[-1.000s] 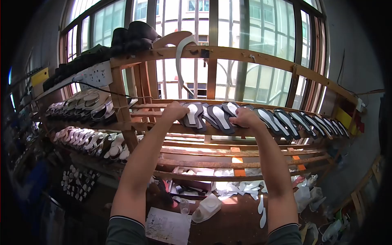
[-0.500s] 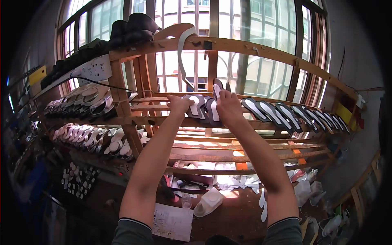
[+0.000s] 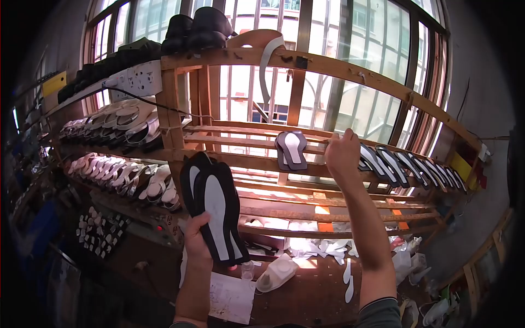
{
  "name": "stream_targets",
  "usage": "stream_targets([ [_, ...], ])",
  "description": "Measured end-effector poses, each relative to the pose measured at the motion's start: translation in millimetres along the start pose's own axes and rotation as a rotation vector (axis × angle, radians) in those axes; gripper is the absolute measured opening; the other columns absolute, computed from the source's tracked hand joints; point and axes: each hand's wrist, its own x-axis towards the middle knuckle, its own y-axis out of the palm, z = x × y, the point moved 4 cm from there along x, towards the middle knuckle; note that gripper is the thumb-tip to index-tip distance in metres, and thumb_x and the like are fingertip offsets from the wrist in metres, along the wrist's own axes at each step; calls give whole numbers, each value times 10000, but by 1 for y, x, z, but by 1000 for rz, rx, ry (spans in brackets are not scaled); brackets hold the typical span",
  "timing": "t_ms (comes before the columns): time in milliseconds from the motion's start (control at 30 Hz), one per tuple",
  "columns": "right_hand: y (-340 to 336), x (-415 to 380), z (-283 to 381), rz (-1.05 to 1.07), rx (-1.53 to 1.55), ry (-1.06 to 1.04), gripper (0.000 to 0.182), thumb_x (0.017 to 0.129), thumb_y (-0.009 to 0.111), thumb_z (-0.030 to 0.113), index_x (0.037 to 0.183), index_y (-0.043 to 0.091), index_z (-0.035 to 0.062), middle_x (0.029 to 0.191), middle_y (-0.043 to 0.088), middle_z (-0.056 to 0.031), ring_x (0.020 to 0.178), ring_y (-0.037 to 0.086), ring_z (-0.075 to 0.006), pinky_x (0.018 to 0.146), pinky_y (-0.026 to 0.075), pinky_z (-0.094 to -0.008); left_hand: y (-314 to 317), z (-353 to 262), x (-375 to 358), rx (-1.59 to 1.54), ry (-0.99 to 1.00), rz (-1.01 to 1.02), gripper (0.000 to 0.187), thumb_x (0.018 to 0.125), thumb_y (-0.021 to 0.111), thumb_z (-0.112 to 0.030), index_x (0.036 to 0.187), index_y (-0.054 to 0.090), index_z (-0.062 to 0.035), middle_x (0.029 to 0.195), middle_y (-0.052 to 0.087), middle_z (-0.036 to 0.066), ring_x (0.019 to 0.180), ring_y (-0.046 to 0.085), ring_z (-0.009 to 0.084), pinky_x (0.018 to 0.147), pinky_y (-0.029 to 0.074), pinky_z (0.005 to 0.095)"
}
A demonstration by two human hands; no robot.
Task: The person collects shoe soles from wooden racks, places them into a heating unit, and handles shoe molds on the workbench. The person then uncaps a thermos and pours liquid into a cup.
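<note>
My left hand [image 3: 198, 236] grips a small stack of black insoles [image 3: 216, 210] with white centres, held upright in front of the rack at the left. My right hand [image 3: 343, 156] is raised at the upper rack rail, its fingers closed beside the left end of a row of black-and-white insoles [image 3: 391, 167]; what it holds, if anything, is hidden. Between the hands, a short pile of insoles [image 3: 292, 150] with a white top piece rests on the rack slats.
The wooden rack [image 3: 240, 159] spans the view before a barred window. Light sandals [image 3: 128, 120] line its left shelves, with black shoes [image 3: 202, 27] above. Below are white scraps [image 3: 317, 246], a pale shoe form [image 3: 277, 273] and a paper sheet [image 3: 232, 298].
My left hand has come down and left from the rack with a stack of insoles. My right hand has moved right along the rail, to the row's left end.
</note>
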Motion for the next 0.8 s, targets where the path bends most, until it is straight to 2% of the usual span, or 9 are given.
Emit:
stream_targets([
  [167,-37,25,-11,-182,177,88,290,822,593,218,1018,651,12,929,560,-229,854,580,-357,743,487,-417,-88,47,-89,-267,-314,-194,491,835,480,-113,1301,430,33,1217,568,187,1101,575,329,964,464,454],
  [233,-33,29,18,47,300,146,414,879,530,343,1125,624,25,955,589,-261,877,605,-381,799,473,-416,-115,77,-112,-433,-474,-223,469,864,477,-159,1279,439,56,1199,575,198,1079,586,331,960,465,452],
  [300,-21,22,61,526,502,91,541,866,543,452,1194,585,23,1076,601,-273,1007,601,-373,854,467,-385,-117,103,-127,-494,-570,-164,444,898,485,-209,1257,459,51,1145,604,187,987,626,313,927,489,438],
  [367,-1,12,95,579,331,-29,651,828,591,511,1239,546,9,1145,605,-240,1060,602,-319,889,454,-353,-111,114,-135,-439,-559,-236,431,910,493,-209,1268,460,29,1154,602,176,974,634,296,909,502,424],
  [433,39,22,89,697,695,-52,711,791,634,529,1242,537,-12,1114,626,-202,1035,606,-243,891,449,-322,-102,111,-132,-351,-431,-219,413,921,492,-197,1280,459,4,1174,594,164,979,633,280,889,514,418],
  [500,85,33,75,795,985,-18,572,777,646,299,1218,543,-52,1004,659,-143,860,615,-159,782,473,-267,-107,102,-133,-293,-394,-288,439,949,478,-236,1316,433,2,1232,567,160,1100,577,289,984,444,421],
  [567,49,34,76,546,643,-39,486,762,614,205,1174,576,-49,926,672,-108,760,603,-137,718,475,-266,-101,99,-124,-473,-388,-116,501,950,488,-301,1351,395,-15,1300,518,153,1187,515,295,1040,387,433],
  [667,-19,3,77,253,638,-54,423,789,624,196,1152,602,-21,874,667,-83,745,585,-121,705,466,-251,-81,69,-113,-362,-268,-58,703,916,504,-447,1429,252,-36,1423,378,146,1295,402,292,1083,328,443],
  [800,-93,-112,96,155,940,-43,423,783,636,40,1195,569,-29,1285,507,-187,1099,558,-227,884,462,-299,-78,64,-102,-310,-23,29,813,879,505,-562,1434,229,-36,1407,389,163,1274,425,296,1079,329,455],
])
